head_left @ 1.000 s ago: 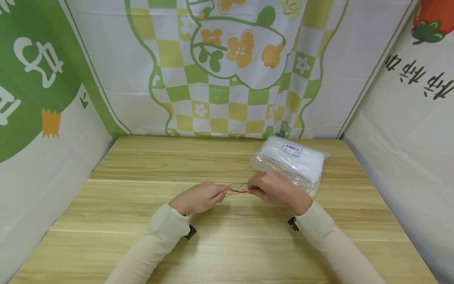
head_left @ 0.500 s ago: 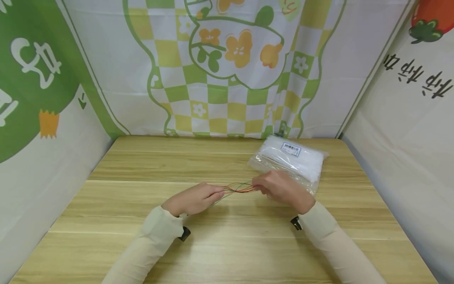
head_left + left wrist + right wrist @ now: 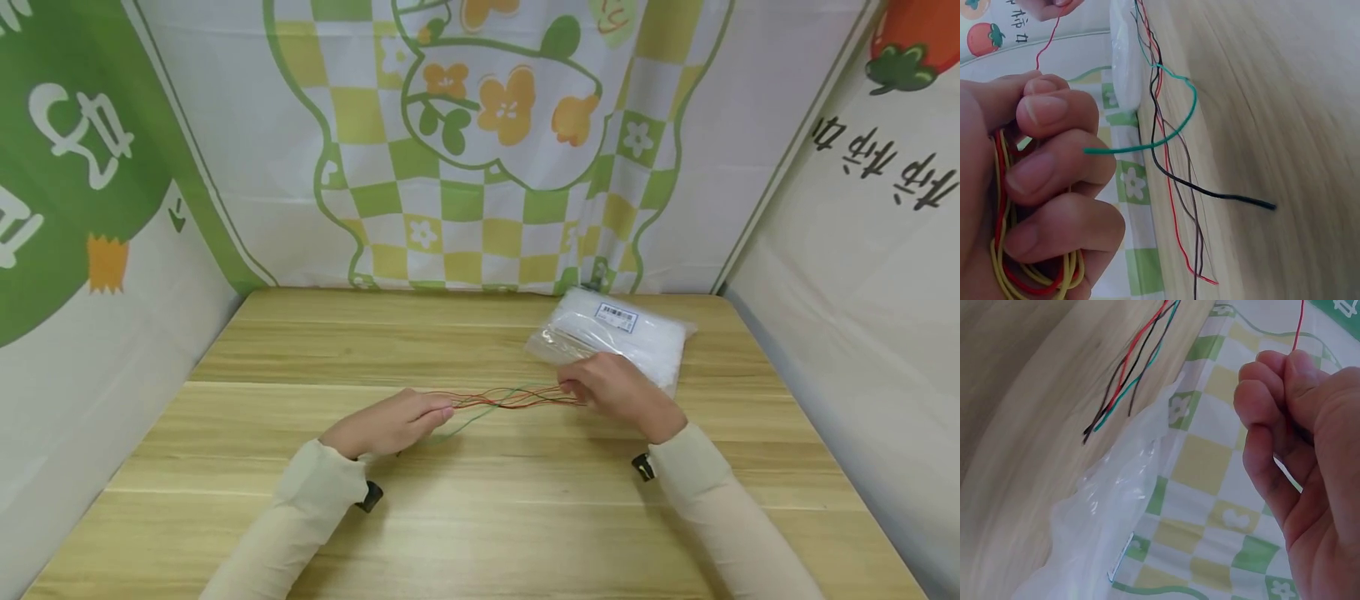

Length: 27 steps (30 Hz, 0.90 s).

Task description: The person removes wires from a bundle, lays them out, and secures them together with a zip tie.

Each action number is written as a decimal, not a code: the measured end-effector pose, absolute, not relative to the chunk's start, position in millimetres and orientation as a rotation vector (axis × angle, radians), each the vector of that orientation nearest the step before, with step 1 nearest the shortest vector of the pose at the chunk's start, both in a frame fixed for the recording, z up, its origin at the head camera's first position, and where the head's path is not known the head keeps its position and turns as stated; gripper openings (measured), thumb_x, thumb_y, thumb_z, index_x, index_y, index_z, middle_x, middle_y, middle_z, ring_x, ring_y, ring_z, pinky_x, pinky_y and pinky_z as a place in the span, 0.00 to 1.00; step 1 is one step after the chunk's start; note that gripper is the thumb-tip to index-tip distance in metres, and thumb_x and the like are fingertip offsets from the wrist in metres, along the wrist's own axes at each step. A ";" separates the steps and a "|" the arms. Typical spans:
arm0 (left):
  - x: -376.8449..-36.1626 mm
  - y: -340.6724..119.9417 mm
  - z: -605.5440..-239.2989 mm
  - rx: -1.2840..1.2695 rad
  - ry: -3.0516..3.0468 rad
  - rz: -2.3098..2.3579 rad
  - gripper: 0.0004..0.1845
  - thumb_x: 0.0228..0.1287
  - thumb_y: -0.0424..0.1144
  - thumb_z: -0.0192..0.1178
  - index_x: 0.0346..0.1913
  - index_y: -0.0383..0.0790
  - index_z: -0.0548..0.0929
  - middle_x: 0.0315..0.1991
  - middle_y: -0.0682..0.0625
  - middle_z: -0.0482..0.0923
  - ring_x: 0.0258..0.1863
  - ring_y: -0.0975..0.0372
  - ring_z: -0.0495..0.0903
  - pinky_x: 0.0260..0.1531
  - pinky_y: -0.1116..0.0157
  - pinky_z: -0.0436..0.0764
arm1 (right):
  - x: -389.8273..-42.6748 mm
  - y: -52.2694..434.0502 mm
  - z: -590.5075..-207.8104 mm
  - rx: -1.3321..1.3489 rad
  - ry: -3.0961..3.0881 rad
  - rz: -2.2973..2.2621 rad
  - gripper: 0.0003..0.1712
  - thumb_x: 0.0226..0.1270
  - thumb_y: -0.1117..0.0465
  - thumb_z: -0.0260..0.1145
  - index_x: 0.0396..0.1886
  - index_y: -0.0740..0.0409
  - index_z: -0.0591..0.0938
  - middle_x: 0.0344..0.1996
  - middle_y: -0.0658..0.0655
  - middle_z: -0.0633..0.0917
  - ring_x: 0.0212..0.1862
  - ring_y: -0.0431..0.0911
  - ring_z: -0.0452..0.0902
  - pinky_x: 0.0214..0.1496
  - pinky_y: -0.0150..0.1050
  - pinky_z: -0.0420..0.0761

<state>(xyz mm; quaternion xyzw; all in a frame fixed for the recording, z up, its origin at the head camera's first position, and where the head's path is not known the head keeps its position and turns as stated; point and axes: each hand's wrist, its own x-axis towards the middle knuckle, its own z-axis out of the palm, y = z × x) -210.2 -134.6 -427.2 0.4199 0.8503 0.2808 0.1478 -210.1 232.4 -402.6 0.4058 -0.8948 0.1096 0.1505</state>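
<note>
Several loose wires (image 3: 1155,146) lie on the table (image 3: 480,517), mostly between the left hand (image 3: 392,423) and the right hand (image 3: 618,390), cut off in both wrist views. The left curls its fingers round a coil (image 3: 1002,187) — partly hidden in the grip. The right pinches a red wire (image 3: 1299,325) and hides part of the bag (image 3: 611,325).

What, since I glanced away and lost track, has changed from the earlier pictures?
The left hand moved left and the right hand right, so they are farther apart and a longer stretch of wires shows between them. More of a green wire shows near the left hand. Both hands still hold wire; whether any strand was let go is unclear. The plastic bag stayed at the back of the table.
</note>
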 end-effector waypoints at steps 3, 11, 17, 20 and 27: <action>-211.0 -138.0 -428.2 1.214 2.426 0.827 0.22 0.90 0.46 0.39 0.46 0.38 0.82 0.23 0.60 0.63 0.21 0.72 0.58 0.41 0.66 0.74 | -211.6 236.5 -404.5 1.160 -2.579 0.323 0.18 0.56 0.80 0.66 0.24 0.50 0.78 0.17 0.40 0.73 0.24 0.32 0.65 0.30 0.31 0.72; -210.2 -152.6 -429.4 1.134 2.463 0.791 0.25 0.90 0.47 0.38 0.54 0.35 0.84 0.26 0.55 0.71 0.35 0.66 0.74 0.54 0.55 0.82 | -212.7 247.2 -405.3 1.095 -2.605 0.356 0.13 0.67 0.70 0.72 0.28 0.51 0.81 0.22 0.44 0.84 0.24 0.34 0.73 0.29 0.38 0.80; -209.0 -170.9 -431.6 1.059 2.467 0.835 0.24 0.90 0.46 0.39 0.31 0.41 0.73 0.22 0.57 0.62 0.23 0.68 0.59 0.33 0.66 0.71 | -213.7 263.5 -405.3 1.030 -2.666 0.327 0.12 0.68 0.71 0.71 0.28 0.51 0.81 0.17 0.41 0.76 0.24 0.34 0.69 0.29 0.38 0.78; -206.9 -184.2 -430.8 0.990 2.484 0.871 0.23 0.90 0.43 0.40 0.28 0.44 0.69 0.21 0.59 0.60 0.20 0.70 0.57 0.29 0.68 0.67 | -213.1 275.8 -407.0 0.957 -2.721 0.306 0.14 0.68 0.70 0.70 0.26 0.50 0.80 0.16 0.39 0.72 0.24 0.34 0.68 0.28 0.37 0.74; -206.8 -191.8 -425.7 0.980 2.560 0.876 0.23 0.89 0.44 0.43 0.27 0.45 0.69 0.20 0.59 0.60 0.19 0.70 0.55 0.26 0.69 0.65 | -213.9 281.3 -414.4 1.016 -2.704 0.320 0.15 0.71 0.67 0.72 0.25 0.51 0.78 0.17 0.38 0.71 0.25 0.32 0.67 0.31 0.35 0.74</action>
